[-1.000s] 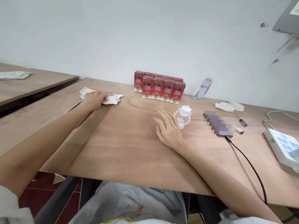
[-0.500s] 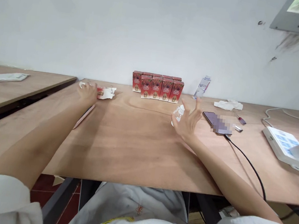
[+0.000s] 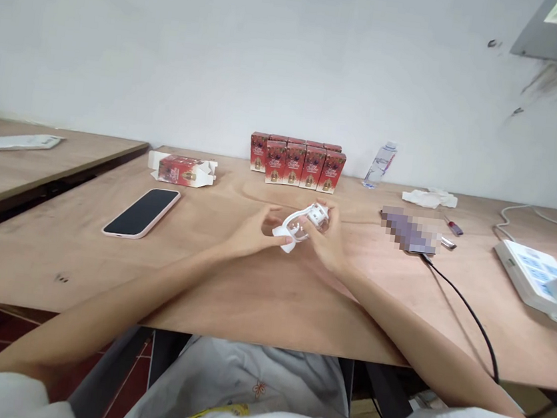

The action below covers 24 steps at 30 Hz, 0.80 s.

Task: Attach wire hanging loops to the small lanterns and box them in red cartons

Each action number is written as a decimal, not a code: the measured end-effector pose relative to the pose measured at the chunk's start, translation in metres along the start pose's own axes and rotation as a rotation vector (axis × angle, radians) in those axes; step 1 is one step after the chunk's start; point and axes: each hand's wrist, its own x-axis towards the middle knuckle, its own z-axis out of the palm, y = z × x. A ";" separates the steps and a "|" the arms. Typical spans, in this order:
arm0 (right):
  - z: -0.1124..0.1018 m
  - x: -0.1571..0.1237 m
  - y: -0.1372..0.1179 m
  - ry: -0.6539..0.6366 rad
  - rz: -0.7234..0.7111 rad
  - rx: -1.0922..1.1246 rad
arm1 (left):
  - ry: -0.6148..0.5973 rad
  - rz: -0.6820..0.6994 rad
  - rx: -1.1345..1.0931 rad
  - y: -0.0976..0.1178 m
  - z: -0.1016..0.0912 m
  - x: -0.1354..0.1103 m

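Note:
Above the middle of the table I hold a small white and clear plastic lantern (image 3: pixel 317 215), tilted, with a curved white handle. My left hand (image 3: pixel 253 234) grips its lower-left end between thumb and fingers. Around its upper-right end, where a white base shows, my right hand (image 3: pixel 329 240) is closed. The fingers partly cover the clear middle. An opened red box (image 3: pixel 180 170) with white flaps lies on its side at the left, away from both hands.
Several red boxes (image 3: pixel 294 165) stand in rows by the wall. A phone (image 3: pixel 142 213) lies left. To the right are a clear bottle (image 3: pixel 380 165), tissue (image 3: pixel 429 198), a cabled phone (image 3: pixel 407 230), a small screwdriver (image 3: pixel 454 227) and a white power strip (image 3: pixel 535 278).
My left hand has let go of the opened box and come right to the lantern. My right hand has closed on the lantern and brought it slightly left. The left phone is uncovered.

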 end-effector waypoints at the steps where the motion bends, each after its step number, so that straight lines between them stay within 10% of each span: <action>1: 0.003 -0.004 0.000 -0.027 -0.002 0.015 | -0.054 -0.036 -0.118 0.004 0.005 -0.001; 14: 0.002 -0.002 0.003 0.011 0.211 0.093 | 0.272 0.001 0.017 0.006 -0.003 -0.010; 24: 0.015 -0.021 -0.024 -0.226 0.178 0.162 | 0.502 0.002 0.158 -0.004 0.000 -0.009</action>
